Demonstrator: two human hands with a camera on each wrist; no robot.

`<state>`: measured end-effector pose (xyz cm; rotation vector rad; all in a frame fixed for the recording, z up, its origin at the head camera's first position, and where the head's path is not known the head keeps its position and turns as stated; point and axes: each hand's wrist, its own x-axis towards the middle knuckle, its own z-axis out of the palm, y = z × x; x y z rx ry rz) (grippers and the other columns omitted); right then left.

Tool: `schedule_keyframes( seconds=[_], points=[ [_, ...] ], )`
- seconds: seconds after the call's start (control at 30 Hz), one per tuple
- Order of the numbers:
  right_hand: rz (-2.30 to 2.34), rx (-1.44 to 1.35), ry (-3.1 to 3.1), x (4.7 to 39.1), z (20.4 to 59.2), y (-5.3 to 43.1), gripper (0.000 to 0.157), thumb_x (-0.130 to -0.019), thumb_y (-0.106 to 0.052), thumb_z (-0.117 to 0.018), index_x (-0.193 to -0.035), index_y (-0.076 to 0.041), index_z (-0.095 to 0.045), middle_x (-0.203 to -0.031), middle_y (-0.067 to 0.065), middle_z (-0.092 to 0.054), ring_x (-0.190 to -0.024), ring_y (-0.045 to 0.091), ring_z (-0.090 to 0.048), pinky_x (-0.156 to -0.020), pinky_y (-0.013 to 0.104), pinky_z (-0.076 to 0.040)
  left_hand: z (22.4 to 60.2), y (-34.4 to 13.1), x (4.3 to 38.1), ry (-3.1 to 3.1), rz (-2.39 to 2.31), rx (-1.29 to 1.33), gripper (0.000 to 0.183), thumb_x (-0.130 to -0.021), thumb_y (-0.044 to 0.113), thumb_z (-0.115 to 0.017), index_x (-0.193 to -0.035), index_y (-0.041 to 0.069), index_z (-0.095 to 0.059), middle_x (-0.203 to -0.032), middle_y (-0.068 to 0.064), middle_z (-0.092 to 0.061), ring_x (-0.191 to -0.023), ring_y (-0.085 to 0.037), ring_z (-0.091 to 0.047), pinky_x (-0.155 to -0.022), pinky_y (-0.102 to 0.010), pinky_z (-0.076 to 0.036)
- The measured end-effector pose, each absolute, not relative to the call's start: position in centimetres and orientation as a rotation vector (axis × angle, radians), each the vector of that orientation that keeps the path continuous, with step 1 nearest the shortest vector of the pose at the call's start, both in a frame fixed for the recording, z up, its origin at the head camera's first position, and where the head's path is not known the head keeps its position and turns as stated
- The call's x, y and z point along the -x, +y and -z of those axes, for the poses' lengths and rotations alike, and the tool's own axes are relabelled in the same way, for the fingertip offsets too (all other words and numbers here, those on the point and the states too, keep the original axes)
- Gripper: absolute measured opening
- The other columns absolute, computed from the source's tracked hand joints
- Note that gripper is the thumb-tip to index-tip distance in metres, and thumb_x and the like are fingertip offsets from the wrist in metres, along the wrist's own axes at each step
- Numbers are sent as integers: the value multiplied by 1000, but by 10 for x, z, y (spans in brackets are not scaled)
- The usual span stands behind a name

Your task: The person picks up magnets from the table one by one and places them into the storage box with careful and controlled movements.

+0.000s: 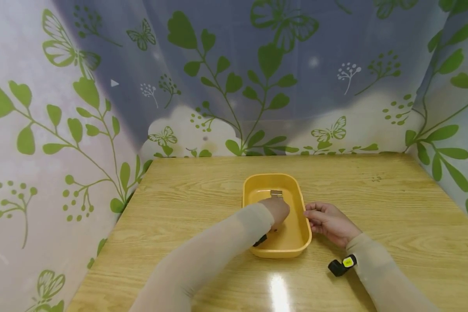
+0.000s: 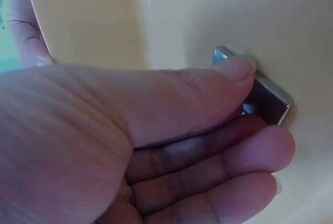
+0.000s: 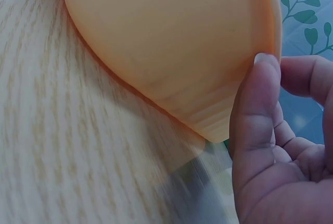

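Observation:
A yellow-orange plastic bin (image 1: pixel 274 252) stands on the table. My left hand (image 1: pixel 277 211) reaches down into it, seen from the back in the head view. In the left wrist view, the thumb and fingers of my left hand (image 2: pixel 182 135) pinch a small rectangular metal piece (image 2: pixel 268 99), with shiny edges and a dark face, close over the bin's floor. Part of this metal piece (image 1: pixel 276 193) shows beyond the knuckles in the head view. On the bin's right side, my right hand (image 1: pixel 331 223) pinches the rim between thumb and index finger.
The wood-grain table (image 1: pixel 187 186) spreads around the bin. A curtain (image 1: pixel 234 112) printed with leaves and butterflies hangs along the back and both sides. A black strap device with a yellow label (image 1: pixel 349 261) sits at my right wrist.

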<state>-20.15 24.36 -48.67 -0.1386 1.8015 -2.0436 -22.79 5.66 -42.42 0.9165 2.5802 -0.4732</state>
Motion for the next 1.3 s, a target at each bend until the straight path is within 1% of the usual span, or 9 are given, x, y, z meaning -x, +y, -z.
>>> schedule_keyframes(
  seconds=[0.17,0.4,0.67,0.77,0.93,1.0,1.1,1.2,1.3],
  points=[
    [2042,126,1810,204,490,244,21,-96,-14,-59,-105,2,-49,-80,2,-56,-64,9,-54,-59,23,-50,422,56,229,2591,441,-914,8,-86,11,-72,-89,14,-66,-97,-1,-62,-78,-14,-54,-67,-25,-47],
    [2001,176,1819,204,490,247,27,-97,-15,-58,-108,7,-47,-80,2,-55,-65,9,-54,-61,24,-50,423,56,227,2591,389,-911,12,-82,10,-75,-89,14,-65,-97,-1,-58,-75,-14,-53,-60,-24,-47],
    [2024,175,1806,206,486,247,27,-97,-15,-58,-109,7,-47,-81,2,-56,-65,9,-55,-60,23,-51,420,55,230,2595,434,-962,14,-83,12,-74,-93,14,-64,-96,-1,-58,-77,-13,-51,-65,-24,-45],
    [2016,149,1797,205,487,246,25,-97,-13,-57,-109,6,-47,-81,2,-56,-65,9,-56,-60,24,-51,420,53,231,2570,415,-981,13,-83,14,-75,-90,14,-64,-91,0,-58,-76,-13,-51,-64,-23,-45],
    [2011,141,1817,206,486,244,32,-96,-15,-59,-112,9,-45,-82,3,-56,-65,9,-55,-61,24,-51,415,48,234,2568,369,-1013,14,-81,17,-76,-82,13,-63,-77,2,-59,-71,-12,-53,-61,-22,-45],
    [1999,146,1823,206,487,244,33,-96,-15,-60,-113,9,-45,-82,3,-56,-65,9,-55,-61,24,-51,412,46,236,2569,323,-1015,14,-81,17,-76,-82,14,-63,-75,4,-59,-69,-10,-54,-60,-21,-45],
    [1988,136,1818,205,488,243,32,-96,-15,-60,-112,8,-45,-81,2,-56,-65,9,-55,-61,24,-52,405,44,238,2573,243,-1023,13,-83,19,-75,-88,15,-63,-80,8,-61,-71,-6,-55,-62,-18,-46],
    [1990,123,1824,204,489,243,30,-96,-16,-60,-110,6,-47,-80,2,-56,-64,9,-55,-61,24,-51,395,42,240,2582,196,-1041,16,-88,26,-71,-96,15,-62,-88,9,-62,-77,-5,-56,-68,-18,-46],
    [1989,118,1847,202,487,244,28,-96,-17,-60,-109,5,-48,-80,2,-56,-65,9,-55,-61,24,-51,378,36,241,2591,146,-1060,27,-92,36,-65,-106,13,-64,-100,6,-64,-87,-7,-59,-76,-20,-47]
  ],
)
